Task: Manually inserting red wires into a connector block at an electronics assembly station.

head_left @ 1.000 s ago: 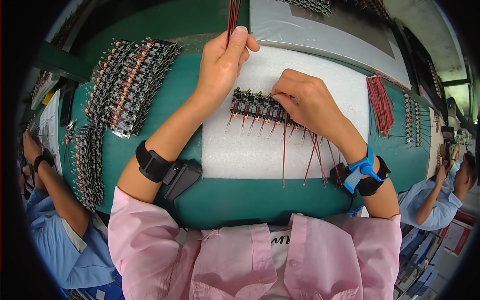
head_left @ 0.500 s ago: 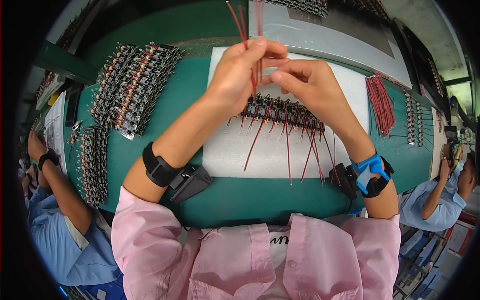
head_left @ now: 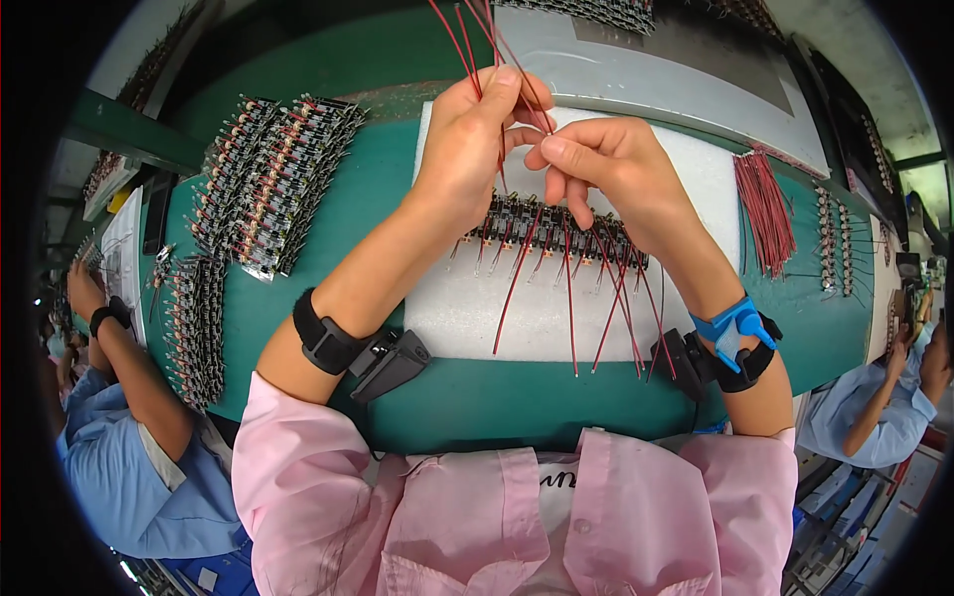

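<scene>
My left hand (head_left: 475, 124) is closed round several thin red wires (head_left: 465, 42), which stick up past its thumb and first finger. Close beside it, my right hand (head_left: 601, 164) pinches the end of one of those wires between thumb and forefinger, its other fingers curled loosely. Below both hands lies a row of small black circuit boards (head_left: 556, 226) on a white foam sheet (head_left: 452, 323). Red and dark wires hang from several of the boards toward me. My hands and wrists cover part of the row and the foam.
A bundle of red wires (head_left: 765, 214) lies right of the foam, with narrow board strips (head_left: 835, 238) beyond. Stacked board strips (head_left: 288, 189) fill the green table's (head_left: 477, 402) left side. A grey metal panel (head_left: 686, 70) stands behind. Co-workers in blue (head_left: 149, 477) sit on both sides.
My right hand now pinches a wire end beside my left hand. The wires in my left hand have fanned out and lean further left. The boards have not moved on the foam.
</scene>
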Demonstrator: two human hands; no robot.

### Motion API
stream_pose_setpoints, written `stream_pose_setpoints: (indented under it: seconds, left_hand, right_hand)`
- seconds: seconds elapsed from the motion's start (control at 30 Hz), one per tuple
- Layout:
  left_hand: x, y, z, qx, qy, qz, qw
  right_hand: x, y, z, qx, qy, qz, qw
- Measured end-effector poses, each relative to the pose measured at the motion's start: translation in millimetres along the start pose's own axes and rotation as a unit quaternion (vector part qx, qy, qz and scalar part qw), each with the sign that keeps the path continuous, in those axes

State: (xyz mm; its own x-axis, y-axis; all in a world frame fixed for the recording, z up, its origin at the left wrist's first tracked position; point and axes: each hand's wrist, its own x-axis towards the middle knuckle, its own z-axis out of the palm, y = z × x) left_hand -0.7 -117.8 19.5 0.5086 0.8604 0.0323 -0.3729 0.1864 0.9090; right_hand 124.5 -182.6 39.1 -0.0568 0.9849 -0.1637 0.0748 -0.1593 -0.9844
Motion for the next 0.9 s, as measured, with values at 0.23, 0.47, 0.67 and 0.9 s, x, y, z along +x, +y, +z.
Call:
stream_pose_setpoints:
  seconds: [0.23,0.47,0.67,0.9]
  left_hand:
    - [8.7,18.3,-12.9,-0.097,0.023,0.000,0.995]
    - [0.2,14.2,-2.1,0.205,-0.035,0.024,0.978]
    - [-0.6,15.5,-3.9,0.274,-0.066,0.092,0.955]
    - [-3.6,9.5,-13.3,0.280,-0.079,0.028,0.956]
  right_hand:
    - [2.6,4.8,-5.5,0.078,0.003,-0.009,0.997]
    - [0.8,1.3,0.5,0.027,-0.016,0.002,1.000]
    - [2.0,3.4,1.4,-0.221,0.069,-0.115,0.966]
    - [2.5,6.7,-0.4,-0.139,0.108,-0.100,0.979]
